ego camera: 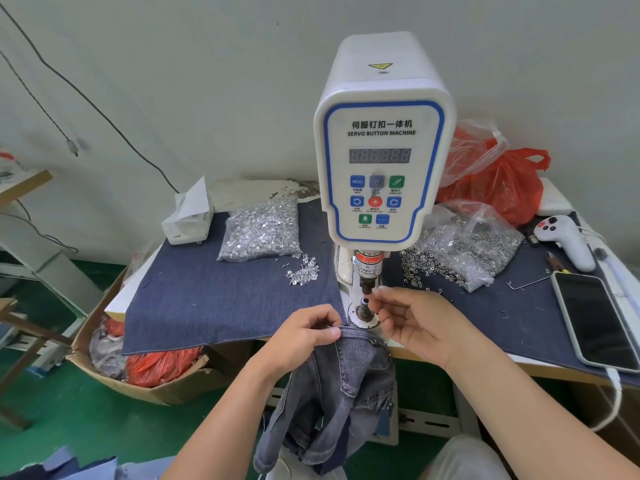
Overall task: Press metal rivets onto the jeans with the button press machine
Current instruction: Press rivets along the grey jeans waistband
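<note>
At table's front edge: jeans [343, 386], grey denim, soft and limp, bulk hanging toward the floor; we judge them light but floppy, best held at the stiff waistband. Our left hand [304, 332] pinches that waistband just before the lower die [363, 311]. Our right hand [412, 320], fingers curled, reaches to the die with fingertips closed as if on a small rivet; we cannot tell what it holds. Press [382, 150] stands above. Bagged rivets [259, 233] lie left.
</note>
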`<act>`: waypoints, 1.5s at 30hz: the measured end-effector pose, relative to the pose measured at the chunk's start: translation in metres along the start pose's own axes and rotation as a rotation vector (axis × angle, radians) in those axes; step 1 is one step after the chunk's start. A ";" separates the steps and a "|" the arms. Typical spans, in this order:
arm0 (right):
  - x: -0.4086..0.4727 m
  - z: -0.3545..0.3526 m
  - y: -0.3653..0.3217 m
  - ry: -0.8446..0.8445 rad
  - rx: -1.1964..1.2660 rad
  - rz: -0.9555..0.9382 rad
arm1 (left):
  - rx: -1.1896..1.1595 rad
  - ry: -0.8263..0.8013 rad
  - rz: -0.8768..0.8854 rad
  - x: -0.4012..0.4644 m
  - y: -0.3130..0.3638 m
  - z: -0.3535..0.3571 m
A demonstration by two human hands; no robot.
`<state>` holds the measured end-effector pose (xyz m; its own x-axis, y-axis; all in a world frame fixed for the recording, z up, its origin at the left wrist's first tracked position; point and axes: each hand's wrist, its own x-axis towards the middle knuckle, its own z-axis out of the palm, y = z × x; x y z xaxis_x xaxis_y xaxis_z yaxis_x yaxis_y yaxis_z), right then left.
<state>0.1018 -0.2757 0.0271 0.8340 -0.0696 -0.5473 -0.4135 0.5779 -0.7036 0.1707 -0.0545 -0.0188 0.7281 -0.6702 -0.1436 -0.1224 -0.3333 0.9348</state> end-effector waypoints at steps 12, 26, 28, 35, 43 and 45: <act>-0.016 -0.052 0.005 -0.265 -1.382 -0.347 | -0.017 -0.091 0.077 -0.019 0.010 0.007; 0.010 -0.060 0.011 -0.306 -1.149 -0.331 | 0.347 0.141 0.014 -0.010 0.011 -0.016; 0.011 -0.059 0.013 -0.275 -1.184 -0.372 | 0.415 0.456 -0.060 0.002 0.005 -0.025; 0.011 -0.054 0.016 -0.231 -1.263 -0.405 | 0.599 0.752 -0.271 0.043 -0.011 -0.035; 0.012 -0.057 0.015 -0.249 -1.224 -0.393 | 0.603 0.837 -0.293 0.053 -0.014 -0.033; 0.012 -0.058 0.014 -0.246 -1.218 -0.389 | 0.610 0.838 -0.284 0.053 -0.013 -0.034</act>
<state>0.0852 -0.3152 -0.0157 0.9645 0.1600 -0.2102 -0.0867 -0.5600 -0.8239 0.2337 -0.0636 -0.0274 0.9851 0.0746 0.1549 -0.0231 -0.8353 0.5494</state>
